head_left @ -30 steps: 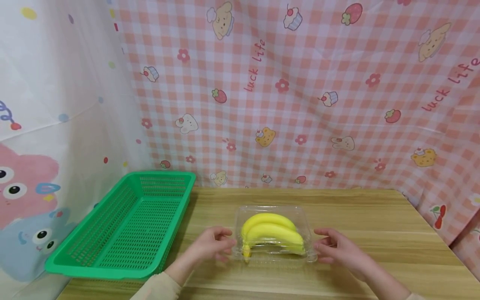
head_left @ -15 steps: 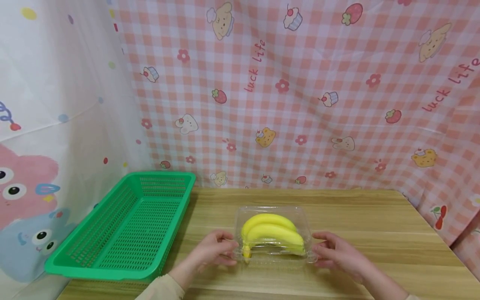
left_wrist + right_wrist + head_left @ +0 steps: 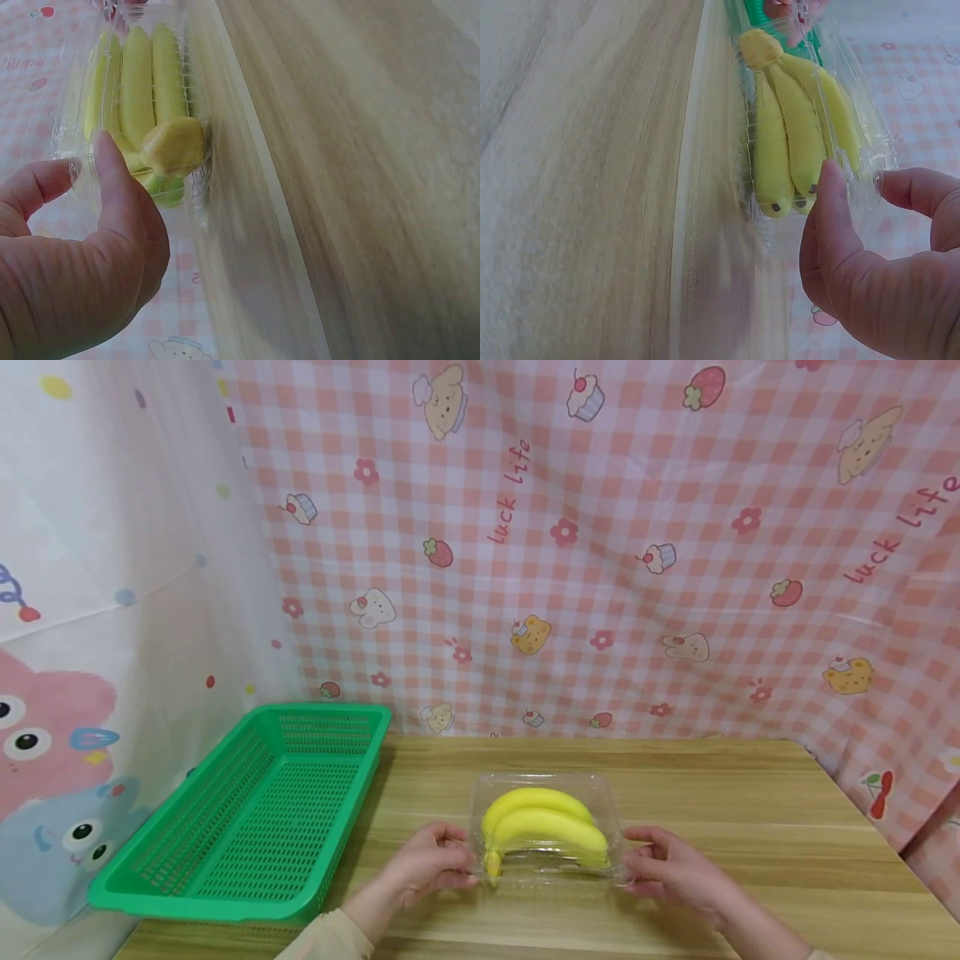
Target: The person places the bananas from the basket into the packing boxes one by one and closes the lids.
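Note:
A clear plastic clamshell box [image 3: 600,797] sits on the wooden table with a bunch of yellow bananas [image 3: 551,831] inside it. My left hand [image 3: 433,864] pinches the box's left edge, its thumb and a finger meeting at the plastic rim in the left wrist view. At the opposite end, my right hand [image 3: 670,868] pinches the right edge in the same way. The bananas' stem end [image 3: 174,146] lies towards the left hand, while their dark tips [image 3: 776,207] point towards the right. Some fingertips are hidden behind the box.
To the left stands a green plastic basket [image 3: 277,827] with slotted sides, its long rim close to my left forearm. The wooden table [image 3: 750,793] runs back to a pink checked curtain [image 3: 637,510]. A white printed curtain [image 3: 187,527] hangs at the left.
Both hands have moved in slightly from beside the box and now pinch its two side edges. The box and the bananas have hardly moved.

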{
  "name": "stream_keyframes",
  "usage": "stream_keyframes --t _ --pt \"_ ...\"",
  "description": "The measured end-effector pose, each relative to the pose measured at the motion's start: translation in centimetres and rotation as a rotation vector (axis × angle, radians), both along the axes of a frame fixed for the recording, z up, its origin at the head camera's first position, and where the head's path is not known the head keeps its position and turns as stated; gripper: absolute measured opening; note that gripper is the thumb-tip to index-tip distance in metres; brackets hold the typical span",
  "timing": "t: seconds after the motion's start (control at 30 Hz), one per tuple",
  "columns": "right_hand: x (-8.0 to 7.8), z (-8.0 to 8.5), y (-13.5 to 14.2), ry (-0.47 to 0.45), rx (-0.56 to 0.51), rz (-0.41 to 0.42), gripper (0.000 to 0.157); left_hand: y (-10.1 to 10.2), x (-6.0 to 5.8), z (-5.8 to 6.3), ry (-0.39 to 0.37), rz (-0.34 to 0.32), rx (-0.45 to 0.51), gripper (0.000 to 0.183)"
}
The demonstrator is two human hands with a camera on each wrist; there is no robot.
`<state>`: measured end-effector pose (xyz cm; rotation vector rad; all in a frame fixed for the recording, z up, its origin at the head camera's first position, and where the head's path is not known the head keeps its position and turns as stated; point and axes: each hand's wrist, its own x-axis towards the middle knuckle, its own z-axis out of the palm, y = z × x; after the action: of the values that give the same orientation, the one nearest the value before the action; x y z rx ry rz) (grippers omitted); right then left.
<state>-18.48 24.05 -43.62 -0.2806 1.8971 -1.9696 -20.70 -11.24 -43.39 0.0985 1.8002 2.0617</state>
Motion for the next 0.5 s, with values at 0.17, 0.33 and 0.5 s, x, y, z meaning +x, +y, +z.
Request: stream_keyframes --t 0.17,0.33,0.5 --pt "0.01 -0.10 -0.23 0.010 0.019 -0.034 0.070 0.11 0.04 -0.06 0.009 0.021 -0.003 0.047" --pt "0.06 -0.18 -0.45 0.019 0.056 -0.067 0.068 0.29 0.00 -0.26 0.030 0.040 -0.014 0.046" --pt "0.12 -0.25 -0.62 0.026 0.066 -0.076 0.069 0.45 0.08 -0.34 0.037 0.058 -0.026 0.046"
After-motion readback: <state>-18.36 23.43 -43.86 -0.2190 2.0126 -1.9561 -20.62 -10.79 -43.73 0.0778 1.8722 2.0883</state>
